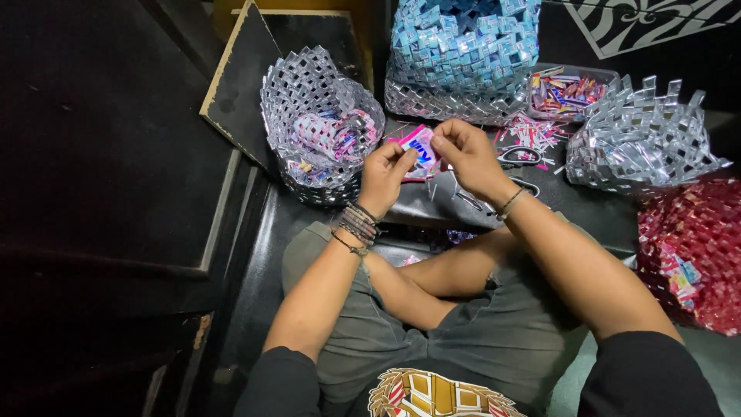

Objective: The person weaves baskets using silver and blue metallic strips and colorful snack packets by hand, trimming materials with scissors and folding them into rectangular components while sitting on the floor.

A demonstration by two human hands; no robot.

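Now | both hands pinching pink wrapper [419, 148] above lap, left hand [384, 176] gripping one edge, right hand [465, 154] the other, likely keeping it taut for folding | silver basket [318, 123] sitting just left | scissors [519, 157] lying right

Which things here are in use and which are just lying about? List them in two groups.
In use: left hand and right hand, both pinching the pink wrapper.

Lying about: silver woven basket, blue woven basket, tub of wrapper strips, scissors, unfinished silver weave, red woven piece.
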